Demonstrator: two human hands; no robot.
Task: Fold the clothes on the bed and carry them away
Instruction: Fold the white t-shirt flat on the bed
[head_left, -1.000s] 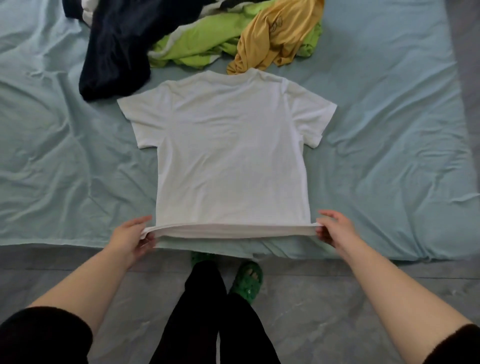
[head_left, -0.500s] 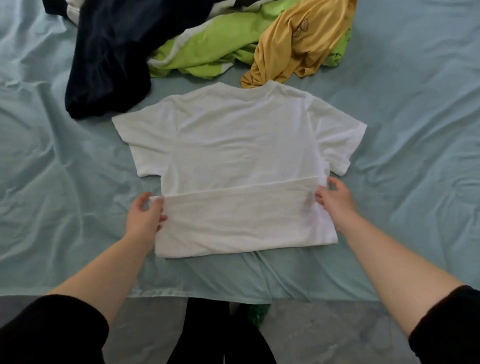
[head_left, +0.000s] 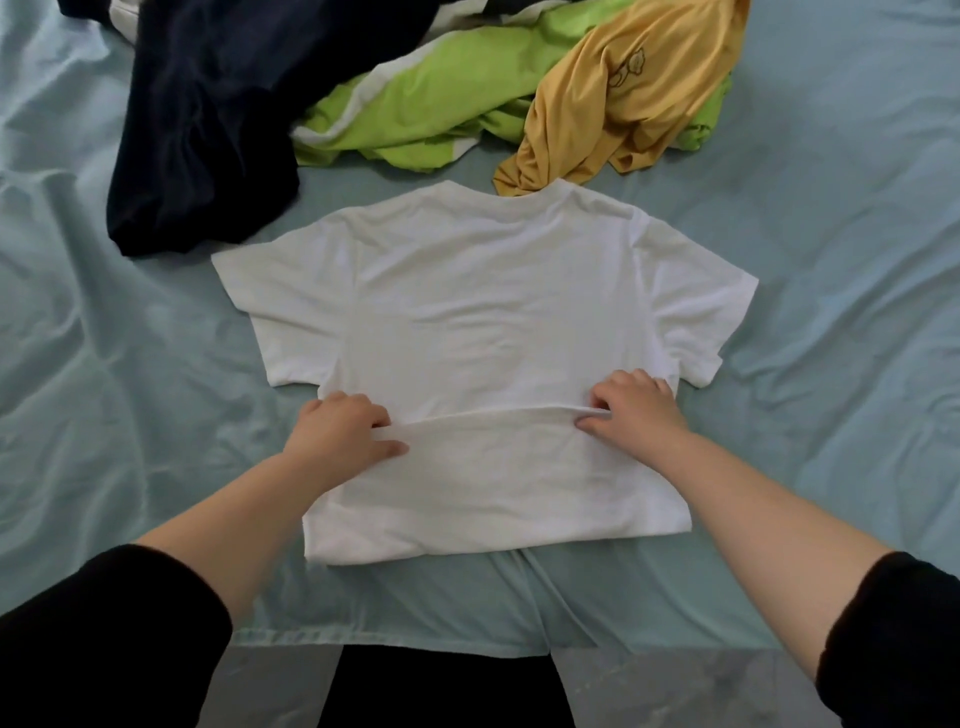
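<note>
A white T-shirt (head_left: 483, 312) lies flat on the pale blue bed sheet (head_left: 831, 208), neck away from me, sleeves spread. Its bottom part is folded up over the body, and the hem runs across the middle. My left hand (head_left: 340, 434) pinches the left end of that hem, thumb on top of the folded flap. At the right end of the hem my right hand (head_left: 631, 405) grips the cloth with curled fingers. Both hands sit low on the shirt, just below the sleeves.
Unfolded clothes lie in a heap at the far side: a dark navy garment (head_left: 208, 130), a lime-green and white one (head_left: 415, 119) and a mustard-yellow one (head_left: 623, 104). The bed's near edge (head_left: 395, 636) meets a grey floor (head_left: 675, 691); my dark trousers stand against it.
Both hands carried the shirt's hem from the bed's near edge up over the body, making a wider fold. The view has moved closer over the bed.
</note>
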